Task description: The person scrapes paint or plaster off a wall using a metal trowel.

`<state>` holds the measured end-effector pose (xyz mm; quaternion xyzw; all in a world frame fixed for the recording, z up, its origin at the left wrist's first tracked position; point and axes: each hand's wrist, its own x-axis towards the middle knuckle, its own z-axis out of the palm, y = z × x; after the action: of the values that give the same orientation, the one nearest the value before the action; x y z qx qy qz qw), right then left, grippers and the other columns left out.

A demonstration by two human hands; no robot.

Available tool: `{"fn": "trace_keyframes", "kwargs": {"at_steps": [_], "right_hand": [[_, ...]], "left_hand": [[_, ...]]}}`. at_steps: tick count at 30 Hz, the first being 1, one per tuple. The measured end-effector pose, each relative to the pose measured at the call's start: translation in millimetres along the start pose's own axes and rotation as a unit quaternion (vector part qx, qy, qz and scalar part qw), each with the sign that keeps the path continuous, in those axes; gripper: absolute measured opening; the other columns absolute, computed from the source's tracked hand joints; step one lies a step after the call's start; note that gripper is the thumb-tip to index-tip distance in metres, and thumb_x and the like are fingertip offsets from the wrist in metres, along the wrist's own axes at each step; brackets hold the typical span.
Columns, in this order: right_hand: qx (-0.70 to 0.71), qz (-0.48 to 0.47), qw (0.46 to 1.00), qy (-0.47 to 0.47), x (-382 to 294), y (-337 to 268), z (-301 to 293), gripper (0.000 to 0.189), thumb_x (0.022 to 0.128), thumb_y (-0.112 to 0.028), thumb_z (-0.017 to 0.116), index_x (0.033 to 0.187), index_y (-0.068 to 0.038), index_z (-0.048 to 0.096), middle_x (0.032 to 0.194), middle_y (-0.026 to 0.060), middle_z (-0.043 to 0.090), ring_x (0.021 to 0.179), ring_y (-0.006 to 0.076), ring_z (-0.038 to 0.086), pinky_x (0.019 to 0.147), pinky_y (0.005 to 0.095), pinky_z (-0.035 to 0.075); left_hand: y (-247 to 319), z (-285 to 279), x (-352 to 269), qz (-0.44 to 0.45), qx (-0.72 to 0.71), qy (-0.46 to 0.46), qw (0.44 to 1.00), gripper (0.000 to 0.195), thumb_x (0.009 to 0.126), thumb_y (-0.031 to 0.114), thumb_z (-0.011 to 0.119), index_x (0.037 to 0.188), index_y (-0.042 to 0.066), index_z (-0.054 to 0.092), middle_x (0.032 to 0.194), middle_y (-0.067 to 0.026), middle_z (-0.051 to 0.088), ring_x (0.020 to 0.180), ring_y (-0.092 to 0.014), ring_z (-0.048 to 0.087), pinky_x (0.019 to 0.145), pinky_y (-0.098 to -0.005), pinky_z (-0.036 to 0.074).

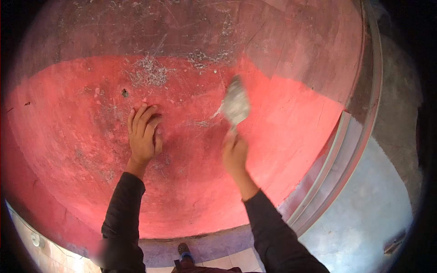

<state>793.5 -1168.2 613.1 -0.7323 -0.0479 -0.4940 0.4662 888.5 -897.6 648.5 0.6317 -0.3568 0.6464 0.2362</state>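
A red-painted wall (293,136), scuffed and scraped, fills most of the view before me. My right hand (235,153) grips the handle of a pointed trowel (237,100); its grey blade points up the wall and is blurred. Whether the blade touches the wall, I cannot tell. To the left, my left hand (143,136) holds nothing and lies against the wall with its fingers slightly spread. Just above those fingers are a small hole (125,92) and a whitish scraped patch (150,71). Pale scratch marks (203,123) show between my hands.
A long pale frame (374,112) curves down the wall's right side, with a light blue surface (362,194) beyond it. Below are a purple band (218,239), floor tiles (244,260) and a clog-like shoe (184,249). A round white object (37,240) is at lower left.
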Motion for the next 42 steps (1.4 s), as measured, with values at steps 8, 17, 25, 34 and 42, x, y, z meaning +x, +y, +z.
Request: {"fn": "trace_keyframes", "kwargs": {"at_steps": [8,17,25,34,42], "right_hand": [[0.041,0.146,0.988,-0.043,26.4,-22.7,-14.2,0.048,0.109,-0.042,0.049,0.095,0.002,0.064,0.07,0.0222,0.061,0.063,0.0431,0.063,0.059,0.0458,0.048],[-0.021,0.05,0.997,-0.051,18.6,-23.6,-5.9,0.051,0.109,-0.043,0.05,0.088,0.002,0.06,0.066,0.0187,0.057,0.055,0.0262,0.056,0.056,0.0455,0.045],[-0.101,-0.009,0.985,-0.139,-15.2,-38.2,16.2,0.044,0.108,-0.037,0.051,0.09,0.001,0.065,0.068,0.0239,0.061,0.062,0.0386,0.065,0.057,0.0453,0.047],[-0.101,-0.051,0.992,-0.062,-9.0,-32.5,6.2,0.039,0.107,-0.033,0.055,0.092,0.002,0.066,0.073,0.0263,0.063,0.066,0.0418,0.068,0.057,0.047,0.047],[-0.005,0.076,0.997,0.03,35.5,-9.4,-12.5,0.046,0.106,-0.041,0.056,0.092,0.001,0.066,0.072,0.0253,0.064,0.07,0.0435,0.069,0.061,0.0489,0.051]], "left_hand": [[-9.3,1.4,-8.8,-0.012,-0.026,0.01,1.0,0.035,0.085,0.008,0.058,0.119,0.005,0.059,0.14,-0.0174,0.058,0.139,-0.039,0.05,0.121,-0.0578,0.028],[-20.1,5.1,-18.3,0.002,-0.035,0.041,0.999,0.037,0.091,0.013,0.057,0.126,0.002,0.053,0.143,-0.0262,0.052,0.139,-0.043,0.049,0.121,-0.0612,0.026],[-16.9,5.2,-16.7,0.006,-0.051,0.04,0.998,0.04,0.09,0.012,0.058,0.128,0.002,0.052,0.143,-0.0257,0.052,0.137,-0.043,0.049,0.121,-0.0621,0.027],[-13.6,6.9,-15.7,0.002,-0.048,0.044,0.998,0.04,0.089,0.011,0.058,0.127,0.002,0.052,0.144,-0.0256,0.051,0.138,-0.042,0.049,0.121,-0.0616,0.028],[-11.0,9.0,-13.6,0.009,-0.046,0.041,0.998,0.04,0.09,0.012,0.058,0.128,0.002,0.052,0.144,-0.0255,0.052,0.139,-0.042,0.049,0.121,-0.0613,0.027]]}}
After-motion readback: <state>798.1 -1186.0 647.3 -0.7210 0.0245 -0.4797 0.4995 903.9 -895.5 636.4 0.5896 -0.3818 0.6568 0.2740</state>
